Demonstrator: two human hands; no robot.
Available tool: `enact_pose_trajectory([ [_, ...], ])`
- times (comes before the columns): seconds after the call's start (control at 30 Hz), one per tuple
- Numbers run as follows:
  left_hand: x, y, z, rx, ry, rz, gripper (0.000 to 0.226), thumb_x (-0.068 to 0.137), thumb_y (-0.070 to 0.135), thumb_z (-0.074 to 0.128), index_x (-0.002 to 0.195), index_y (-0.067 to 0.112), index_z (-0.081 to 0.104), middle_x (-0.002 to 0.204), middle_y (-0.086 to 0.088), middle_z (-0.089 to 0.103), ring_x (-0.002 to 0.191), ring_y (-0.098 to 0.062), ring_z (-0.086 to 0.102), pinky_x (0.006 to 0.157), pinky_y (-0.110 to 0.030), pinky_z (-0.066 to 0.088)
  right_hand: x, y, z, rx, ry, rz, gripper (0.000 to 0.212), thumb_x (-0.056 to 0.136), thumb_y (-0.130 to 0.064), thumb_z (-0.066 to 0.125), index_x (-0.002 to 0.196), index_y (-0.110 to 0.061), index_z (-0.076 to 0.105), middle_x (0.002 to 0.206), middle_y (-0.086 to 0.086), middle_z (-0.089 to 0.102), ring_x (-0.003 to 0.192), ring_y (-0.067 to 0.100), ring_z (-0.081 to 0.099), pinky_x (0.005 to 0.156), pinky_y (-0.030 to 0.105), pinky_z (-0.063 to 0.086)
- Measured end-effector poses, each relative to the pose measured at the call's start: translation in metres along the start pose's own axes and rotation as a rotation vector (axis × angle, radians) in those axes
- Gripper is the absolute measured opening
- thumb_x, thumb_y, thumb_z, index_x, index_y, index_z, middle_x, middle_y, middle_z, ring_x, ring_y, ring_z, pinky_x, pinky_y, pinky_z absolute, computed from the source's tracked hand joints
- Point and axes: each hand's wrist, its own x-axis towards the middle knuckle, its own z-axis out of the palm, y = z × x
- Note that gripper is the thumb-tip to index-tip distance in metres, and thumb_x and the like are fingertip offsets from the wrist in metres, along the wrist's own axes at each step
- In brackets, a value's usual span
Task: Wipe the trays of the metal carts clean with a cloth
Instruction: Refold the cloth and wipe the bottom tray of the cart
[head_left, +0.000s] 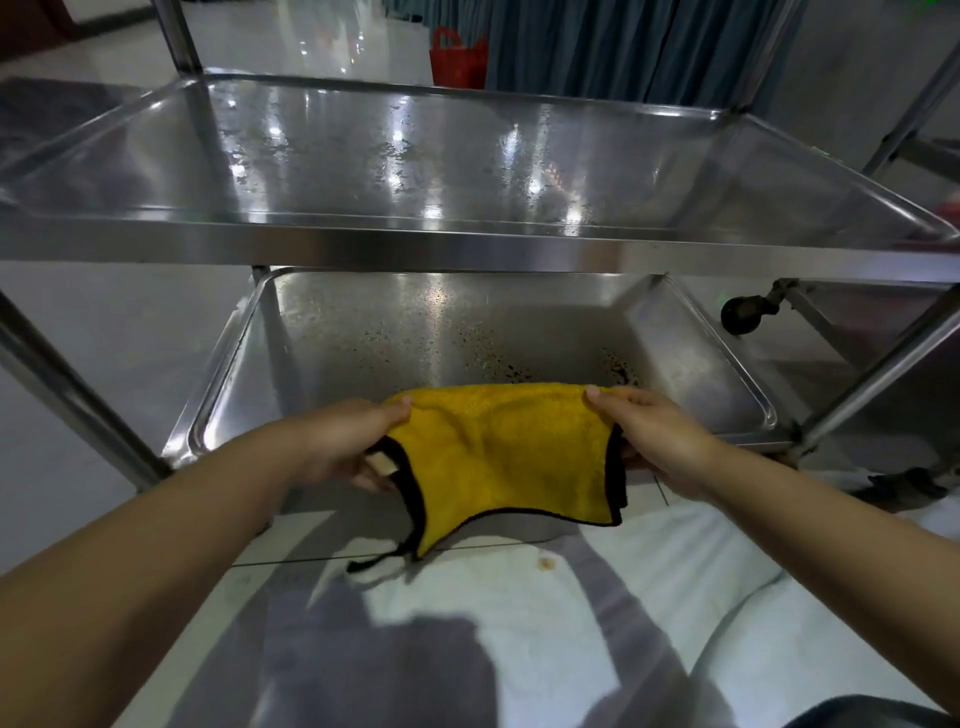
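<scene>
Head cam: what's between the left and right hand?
Only the yellow cloth, stretched between left hand and right hand, each with a grip on an upper corner. The lower tray shows behind it.

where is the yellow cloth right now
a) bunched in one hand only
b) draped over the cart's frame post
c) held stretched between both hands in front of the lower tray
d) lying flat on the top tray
c: the yellow cloth is held spread out, the left hand gripping one side and the right hand the other, in front of the speckled lower tray, not on the top tray.
</scene>
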Motion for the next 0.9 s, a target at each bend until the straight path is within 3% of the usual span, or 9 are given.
enact_pose_trajectory([
  [0.1, -0.001, 0.01, 0.041, -0.113, -0.094, -0.043, 0.05, 0.1, 0.051, 0.032, 0.095, 0.01, 0.06, 0.068, -0.009, 0.071, 0.063, -0.022, 0.069, 0.074, -0.038, 0.055, -0.008, -0.012, 0.033, -0.033, -0.008, -0.075, 0.034, 0.098, -0.037, 0.05, 0.095, -0.004, 0.06, 0.085, 0.011, 0.066, 0.085, 0.029, 0.065, 0.081, 0.045, 0.053],
  [0.17, -0.001, 0.017, 0.065, -0.196, -0.168, -0.029, 0.051, 0.099, 0.055, 0.028, 0.094, 0.015, 0.059, 0.063, -0.004, 0.069, 0.056, -0.018, 0.068, 0.067, -0.035, 0.053, -0.015, -0.016, 0.056, -0.031, -0.127, -0.127, 0.024, 0.099, -0.032, 0.05, 0.09, -0.013, 0.059, 0.082, 0.003, 0.064, 0.081, 0.016, 0.064, 0.076, 0.032, 0.052],
  [0.27, 0.002, 0.021, 0.076, -0.243, -0.196, 0.03, 0.064, 0.086, 0.075, 0.028, 0.107, 0.025, 0.064, 0.088, -0.006, 0.074, 0.082, -0.021, 0.072, 0.072, -0.035, 0.056, -0.023, -0.017, 0.067, -0.083, -0.32, -0.144, 0.028, 0.099, -0.035, 0.047, 0.108, -0.014, 0.064, 0.106, 0.001, 0.07, 0.101, 0.008, 0.064, 0.09, 0.024, 0.048],
  [0.33, 0.005, 0.02, 0.072, -0.208, -0.173, 0.053, 0.057, 0.086, 0.068, 0.043, 0.114, 0.023, 0.064, 0.099, -0.006, 0.072, 0.091, -0.021, 0.069, 0.079, -0.035, 0.054, -0.026, -0.016, 0.061, -0.024, -0.385, -0.136, 0.03, 0.1, -0.03, 0.045, 0.118, -0.016, 0.065, 0.118, 0.0, 0.069, 0.113, 0.011, 0.062, 0.098, 0.025, 0.046],
  [0.47, 0.008, 0.019, 0.065, -0.233, -0.146, 0.046, 0.025, 0.092, 0.032, 0.057, 0.105, 0.012, 0.064, 0.089, -0.009, 0.071, 0.079, -0.021, 0.066, 0.072, -0.033, 0.054, -0.013, -0.012, 0.046, 0.0, -0.145, -0.245, 0.018, 0.094, -0.002, 0.052, 0.098, -0.004, 0.069, 0.094, 0.007, 0.072, 0.089, 0.016, 0.068, 0.081, 0.019, 0.052],
  [0.57, 0.003, 0.026, 0.053, -0.291, -0.289, 0.029, 0.021, 0.082, 0.028, 0.064, 0.088, 0.011, 0.075, 0.089, -0.008, 0.075, 0.075, -0.02, 0.072, 0.064, -0.028, 0.058, -0.001, -0.006, 0.023, -0.054, -0.034, -0.209, 0.031, 0.084, 0.005, 0.062, 0.104, -0.019, 0.062, 0.101, -0.002, 0.066, 0.093, 0.011, 0.061, 0.07, 0.012, 0.05],
  [0.67, -0.003, 0.033, 0.041, -0.285, -0.425, 0.031, 0.022, 0.071, 0.023, 0.066, 0.078, 0.008, 0.079, 0.09, -0.01, 0.075, 0.078, -0.019, 0.073, 0.062, -0.027, 0.058, 0.005, 0.007, 0.005, -0.048, -0.335, -0.087, 0.064, 0.077, 0.005, 0.069, 0.131, -0.025, 0.052, 0.131, -0.004, 0.059, 0.119, 0.015, 0.056, 0.096, 0.032, 0.048],
  [0.77, -0.007, 0.035, 0.036, -0.248, -0.463, 0.028, 0.023, 0.07, 0.021, 0.066, 0.081, 0.005, 0.079, 0.094, -0.012, 0.074, 0.081, -0.02, 0.073, 0.073, -0.03, 0.06, 0.006, 0.014, 0.007, -0.019, -0.519, -0.015, 0.056, 0.072, -0.006, 0.072, 0.125, -0.017, 0.059, 0.126, 0.002, 0.065, 0.117, 0.02, 0.06, 0.101, 0.035, 0.048],
  [0.9, -0.009, 0.033, 0.029, -0.105, -0.399, 0.066, 0.035, 0.071, 0.031, 0.066, 0.096, 0.009, 0.076, 0.109, -0.01, 0.072, 0.099, -0.022, 0.069, 0.085, -0.031, 0.055, 0.006, 0.017, 0.01, -0.003, -0.535, 0.048, 0.045, 0.083, -0.014, 0.066, 0.127, -0.017, 0.057, 0.127, 0.002, 0.065, 0.118, 0.021, 0.061, 0.104, 0.038, 0.045],
])
